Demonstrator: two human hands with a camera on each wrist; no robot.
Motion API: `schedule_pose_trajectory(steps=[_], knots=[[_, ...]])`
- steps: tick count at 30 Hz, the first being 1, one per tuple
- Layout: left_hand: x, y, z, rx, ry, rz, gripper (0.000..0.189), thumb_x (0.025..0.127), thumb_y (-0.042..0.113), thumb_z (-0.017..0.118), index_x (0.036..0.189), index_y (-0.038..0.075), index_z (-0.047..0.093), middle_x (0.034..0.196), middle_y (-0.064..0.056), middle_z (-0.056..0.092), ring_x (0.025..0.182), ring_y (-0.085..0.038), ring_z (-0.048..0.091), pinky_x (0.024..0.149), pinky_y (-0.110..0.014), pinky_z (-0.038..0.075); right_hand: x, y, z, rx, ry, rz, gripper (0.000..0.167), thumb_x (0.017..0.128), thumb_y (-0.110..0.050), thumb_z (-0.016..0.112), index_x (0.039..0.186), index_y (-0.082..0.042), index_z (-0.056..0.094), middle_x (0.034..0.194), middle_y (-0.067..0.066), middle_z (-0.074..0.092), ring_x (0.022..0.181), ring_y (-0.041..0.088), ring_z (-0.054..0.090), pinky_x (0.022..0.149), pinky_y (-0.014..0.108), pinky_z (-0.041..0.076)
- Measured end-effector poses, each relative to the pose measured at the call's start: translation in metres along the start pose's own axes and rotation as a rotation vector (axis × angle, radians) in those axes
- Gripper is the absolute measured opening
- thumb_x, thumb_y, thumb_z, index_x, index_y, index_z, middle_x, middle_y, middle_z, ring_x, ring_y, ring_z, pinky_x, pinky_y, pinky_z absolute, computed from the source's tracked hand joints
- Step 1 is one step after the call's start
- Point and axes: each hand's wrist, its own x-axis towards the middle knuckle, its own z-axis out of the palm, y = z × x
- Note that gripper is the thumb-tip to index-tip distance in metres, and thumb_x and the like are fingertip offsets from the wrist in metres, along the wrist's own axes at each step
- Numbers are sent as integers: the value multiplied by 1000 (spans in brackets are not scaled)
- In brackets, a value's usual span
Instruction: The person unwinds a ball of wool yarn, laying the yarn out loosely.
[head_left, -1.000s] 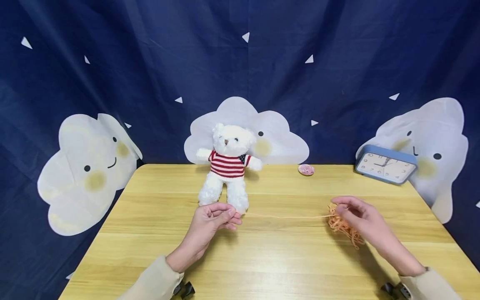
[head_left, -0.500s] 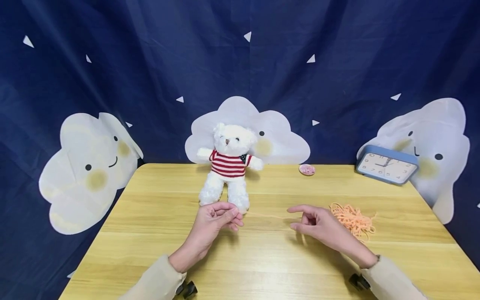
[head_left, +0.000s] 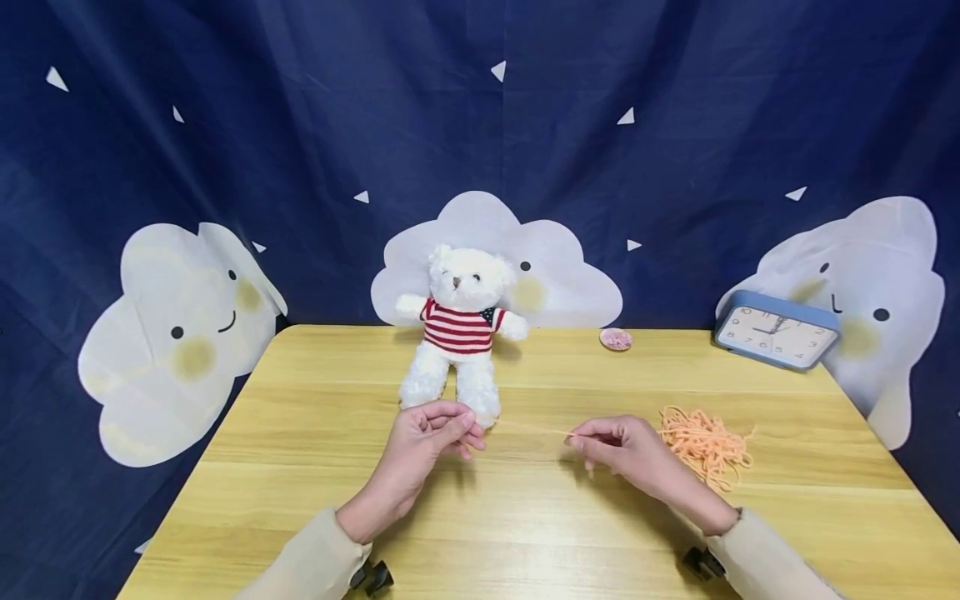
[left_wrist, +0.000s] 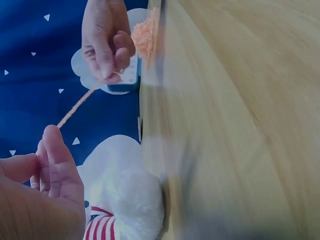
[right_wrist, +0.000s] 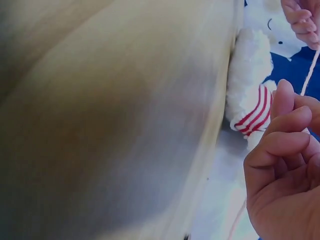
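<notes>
Yarn strand (head_left: pixel 525 428), orange, held taut above the counter (head_left: pixel 300 433) between two hands.
Left hand (head_left: pixel 431 437) pinches one end just before the teddy bear (head_left: pixel 459 333); right hand (head_left: pixel 626 446) pinches further along, near the loose yarn pile (head_left: pixel 705 446). Risk, judged: thin strand may slip from either pinch, or snag in the tangled pile if pulled hard.

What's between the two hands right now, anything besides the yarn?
In the head view, only a short strand of orange yarn runs from the left hand to the right hand, above bare table. The teddy bear sits behind that stretch.
</notes>
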Motion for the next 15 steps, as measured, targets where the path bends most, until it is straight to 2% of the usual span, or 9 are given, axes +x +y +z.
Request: schedule_pose_trajectory(steps=[3,8,15], knots=[[0,-1,-1,8,13,-3,16,107,3,70,110,-13,68,97,-24,77,82,-21,78,68,-30,64,-5,-3,-6,-8,21,0,22,109,-19,71,117,-1,80,82,9,73,63,15,59,52,28,54],[1,-5,0,20,7,-22,16,106,1,69,110,-15,67,97,-24,76,82,-20,77,68,-27,63,-17,-3,-20,-11,66,-19,20,110,-12,66,115,4,77,84,9,72,62,11,56,51,28,52],[8,-21,15,-4,-26,-70,19,105,0,70,114,-17,66,95,-19,78,81,-18,77,68,-26,63,-37,-2,-45,-72,169,-58,14,109,-7,68,112,3,77,82,5,70,65,12,59,50,27,53]])
